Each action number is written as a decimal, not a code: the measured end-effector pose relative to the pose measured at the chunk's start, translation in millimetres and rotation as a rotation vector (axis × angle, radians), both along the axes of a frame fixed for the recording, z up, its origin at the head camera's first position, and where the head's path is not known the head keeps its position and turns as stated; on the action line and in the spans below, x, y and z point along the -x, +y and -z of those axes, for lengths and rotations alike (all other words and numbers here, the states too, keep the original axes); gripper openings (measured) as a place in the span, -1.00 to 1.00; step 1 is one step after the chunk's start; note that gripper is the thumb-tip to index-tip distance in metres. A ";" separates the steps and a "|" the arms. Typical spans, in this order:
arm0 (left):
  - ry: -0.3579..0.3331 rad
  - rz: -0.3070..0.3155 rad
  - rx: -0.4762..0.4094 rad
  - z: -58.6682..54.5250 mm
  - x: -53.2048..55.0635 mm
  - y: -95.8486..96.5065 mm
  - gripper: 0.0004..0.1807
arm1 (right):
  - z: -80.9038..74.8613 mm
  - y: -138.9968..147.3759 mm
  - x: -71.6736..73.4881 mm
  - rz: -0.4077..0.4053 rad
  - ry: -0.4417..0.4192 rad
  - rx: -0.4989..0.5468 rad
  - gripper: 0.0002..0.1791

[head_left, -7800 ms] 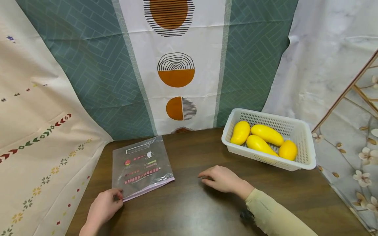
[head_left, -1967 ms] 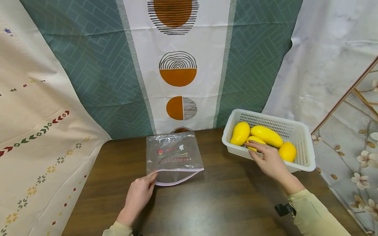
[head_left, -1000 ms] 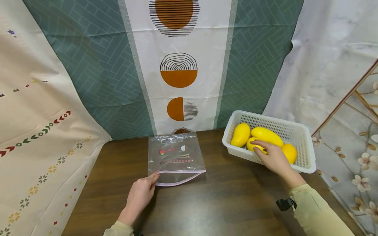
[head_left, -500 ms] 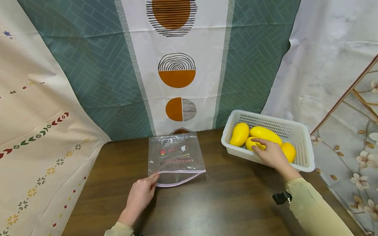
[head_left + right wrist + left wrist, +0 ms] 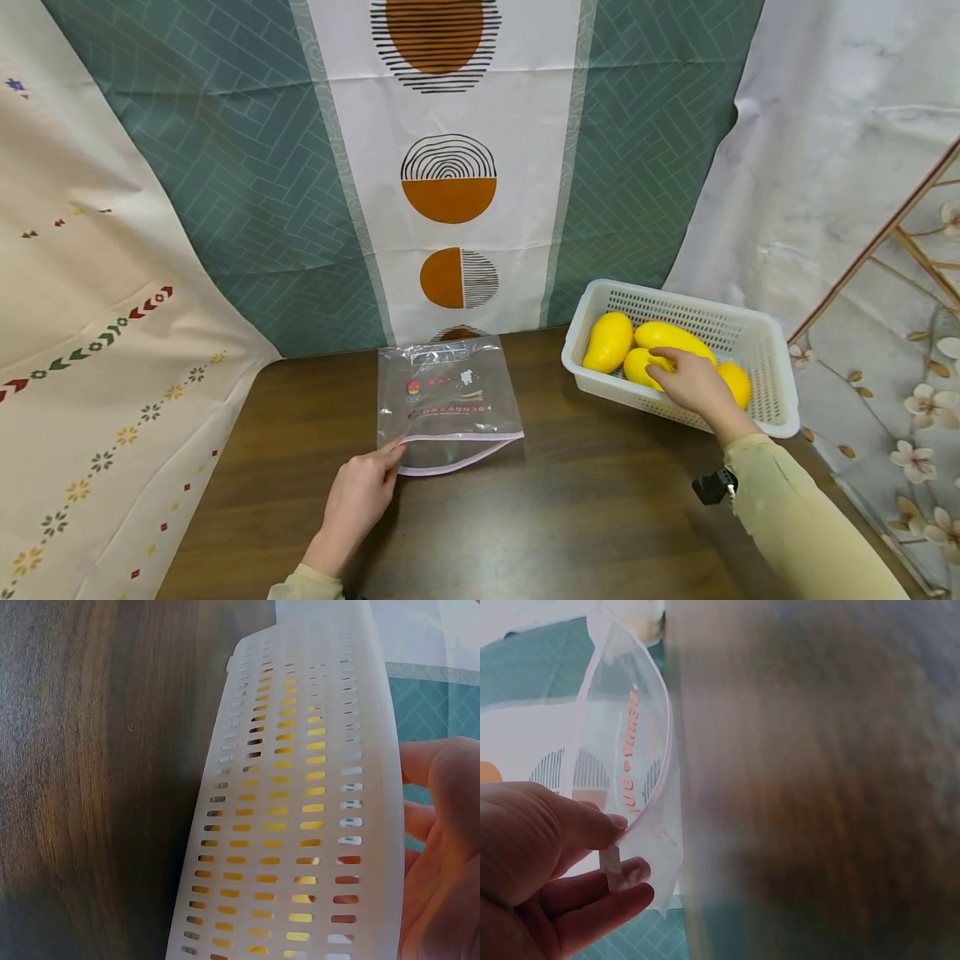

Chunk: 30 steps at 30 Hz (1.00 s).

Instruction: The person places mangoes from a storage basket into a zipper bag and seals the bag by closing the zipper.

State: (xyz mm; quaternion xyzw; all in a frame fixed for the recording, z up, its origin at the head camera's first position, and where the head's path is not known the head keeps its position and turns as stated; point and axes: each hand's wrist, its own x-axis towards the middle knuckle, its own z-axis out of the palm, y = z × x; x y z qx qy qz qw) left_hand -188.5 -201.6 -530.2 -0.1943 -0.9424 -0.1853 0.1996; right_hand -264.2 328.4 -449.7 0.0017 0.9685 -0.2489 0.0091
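Note:
A clear zip bag (image 5: 450, 392) with a pale pink zip edge lies on the table, its mouth partly spread. My left hand (image 5: 358, 493) pinches the left end of that edge; in the left wrist view the thumb and fingers hold the bag (image 5: 641, 750) by its rim. To the right, my right hand (image 5: 693, 385) reaches over the near rim of a white plastic basket (image 5: 776, 375). Its fingers curl round the nearest yellow mango (image 5: 641, 365), partly covering it. The right wrist view shows the basket's slotted wall (image 5: 285, 802) hiding the fingertips.
More mangoes lie in the basket: one at the left (image 5: 609, 342), a long one behind (image 5: 675, 336) and one at the right (image 5: 737, 383). The brown table (image 5: 510, 533) ends at a patterned cloth backdrop (image 5: 450, 250). Cloth also hangs on both sides.
My left hand has brought the bag to the right and its mouth has been parted. My right hand has gone from the table to the basket and its fingers have lowered round the near mango.

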 end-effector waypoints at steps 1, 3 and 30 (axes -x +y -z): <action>0.003 0.000 -0.001 -0.2 0.0 0.2 -0.60 | -0.5 -0.1 0.4 0.003 -0.006 0.001 -0.35; 0.008 -0.002 -0.002 -0.4 0.4 0.5 -0.60 | -1.2 0.7 1.2 0.010 -0.019 -0.001 -0.33; 0.013 -0.006 0.008 2.4 1.3 2.0 -0.58 | -2.4 9.7 9.0 0.066 -0.186 -0.037 0.03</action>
